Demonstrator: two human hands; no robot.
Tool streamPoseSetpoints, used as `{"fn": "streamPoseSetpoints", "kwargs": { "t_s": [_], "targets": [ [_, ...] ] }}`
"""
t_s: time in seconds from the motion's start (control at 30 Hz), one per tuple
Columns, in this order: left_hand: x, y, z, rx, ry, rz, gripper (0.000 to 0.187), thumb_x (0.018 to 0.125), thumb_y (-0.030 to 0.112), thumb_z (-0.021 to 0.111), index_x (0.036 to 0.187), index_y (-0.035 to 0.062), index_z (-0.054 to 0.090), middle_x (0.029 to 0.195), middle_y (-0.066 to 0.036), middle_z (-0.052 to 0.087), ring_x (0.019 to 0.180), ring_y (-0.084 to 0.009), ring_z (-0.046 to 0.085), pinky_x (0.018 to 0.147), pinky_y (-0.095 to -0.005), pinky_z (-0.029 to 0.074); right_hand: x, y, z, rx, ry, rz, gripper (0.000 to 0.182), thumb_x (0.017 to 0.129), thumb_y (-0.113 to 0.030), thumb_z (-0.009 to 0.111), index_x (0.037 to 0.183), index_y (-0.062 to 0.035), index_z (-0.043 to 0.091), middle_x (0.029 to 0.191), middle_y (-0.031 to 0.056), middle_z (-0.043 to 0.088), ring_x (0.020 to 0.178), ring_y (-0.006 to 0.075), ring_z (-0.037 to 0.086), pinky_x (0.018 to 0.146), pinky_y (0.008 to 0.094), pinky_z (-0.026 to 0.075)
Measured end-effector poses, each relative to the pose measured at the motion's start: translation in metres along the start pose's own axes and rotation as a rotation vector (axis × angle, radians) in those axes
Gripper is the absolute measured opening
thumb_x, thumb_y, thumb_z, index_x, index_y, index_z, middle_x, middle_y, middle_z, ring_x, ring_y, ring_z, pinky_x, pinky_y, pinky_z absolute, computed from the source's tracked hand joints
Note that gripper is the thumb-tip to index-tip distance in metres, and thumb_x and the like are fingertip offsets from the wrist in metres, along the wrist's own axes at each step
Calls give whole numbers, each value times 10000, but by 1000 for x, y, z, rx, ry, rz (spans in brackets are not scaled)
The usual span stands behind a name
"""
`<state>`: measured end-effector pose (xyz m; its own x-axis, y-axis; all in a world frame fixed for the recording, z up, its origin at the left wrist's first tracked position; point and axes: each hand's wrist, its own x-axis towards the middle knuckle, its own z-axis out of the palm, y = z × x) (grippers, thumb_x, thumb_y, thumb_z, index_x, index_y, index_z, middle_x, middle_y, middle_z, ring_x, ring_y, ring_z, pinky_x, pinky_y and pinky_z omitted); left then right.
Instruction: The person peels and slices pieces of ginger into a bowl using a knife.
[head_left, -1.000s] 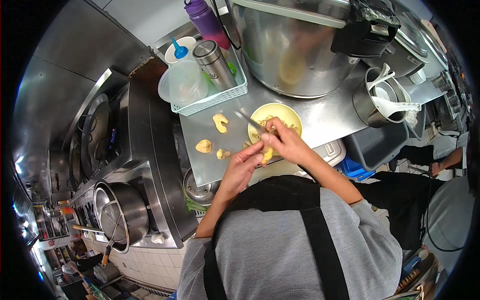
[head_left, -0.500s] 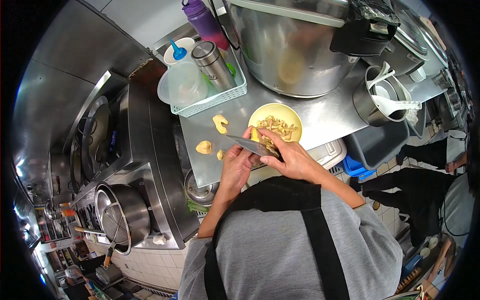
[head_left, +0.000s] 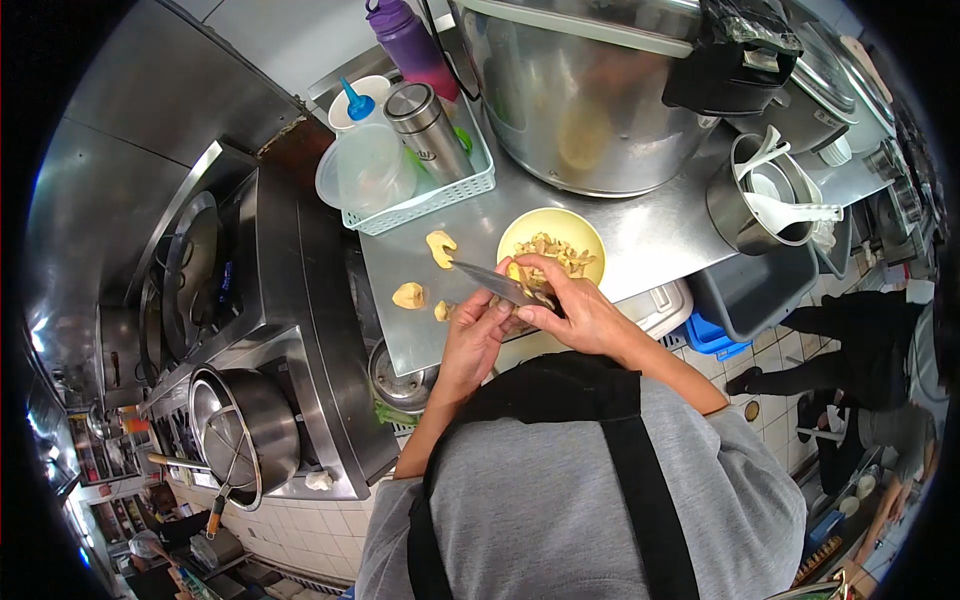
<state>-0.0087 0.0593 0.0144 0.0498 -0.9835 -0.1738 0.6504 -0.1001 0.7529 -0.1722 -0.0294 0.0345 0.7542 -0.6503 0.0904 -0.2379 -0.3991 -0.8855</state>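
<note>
My right hand (head_left: 585,312) is closed around the handle end of a knife (head_left: 495,285), whose blade points left across my left hand's fingers. My left hand (head_left: 477,335) is closed on a piece of ginger (head_left: 514,271), which shows yellow behind the blade and is partly hidden by fingers. Just beyond the hands stands a yellow bowl (head_left: 591,232) with brown and yellow ginger scraps (head_left: 560,252). On the steel table to the left lie a curved ginger piece (head_left: 440,249), a rounder one (head_left: 408,295) and a small one (head_left: 441,311).
A large steel pot (head_left: 590,130) stands behind the bowl. A pale basket (head_left: 430,205) holds a steel flask (head_left: 428,128) and plastic containers. At right are a steel container with ladles (head_left: 745,215) and a grey bin (head_left: 760,290). A stove (head_left: 290,260) adjoins on the left. People (head_left: 860,340) stand at far right.
The knife and both hands have shifted only slightly, and less of the ginger shows behind the blade. At far right the people have changed position.
</note>
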Motion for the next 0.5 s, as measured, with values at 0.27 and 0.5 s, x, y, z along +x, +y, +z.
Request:
{"fn": "streamPoseSetpoints", "kwargs": {
  "t_s": [0.27, 0.5],
  "targets": [
    [-3, 1, 1, 94, -38, -68, 459, 909, 59, 534, 1349, -1, 418, 1210, -86, 569, 1067, -175, 568, 941, -317, 442, 3, 5, 2, 120, 48, -14, 425, 903, -329, 571, 1178, -77, 367, 718, 111, 551, 632, 211, 537, 616, 346, 435],
    [-3, 4, -4, 58, -127, -122, 522, 919, 45, 504, 1408, 15, 324, 1324, -91, 467, 1089, -215, 567, 942, -334, 461, 9, 22, -8, 907, -136, 400, 316, 939, -371, 527, 1029, -99, 394, 765, 50, 569, 636, 111, 544, 530, 235, 401]
  ]
}}
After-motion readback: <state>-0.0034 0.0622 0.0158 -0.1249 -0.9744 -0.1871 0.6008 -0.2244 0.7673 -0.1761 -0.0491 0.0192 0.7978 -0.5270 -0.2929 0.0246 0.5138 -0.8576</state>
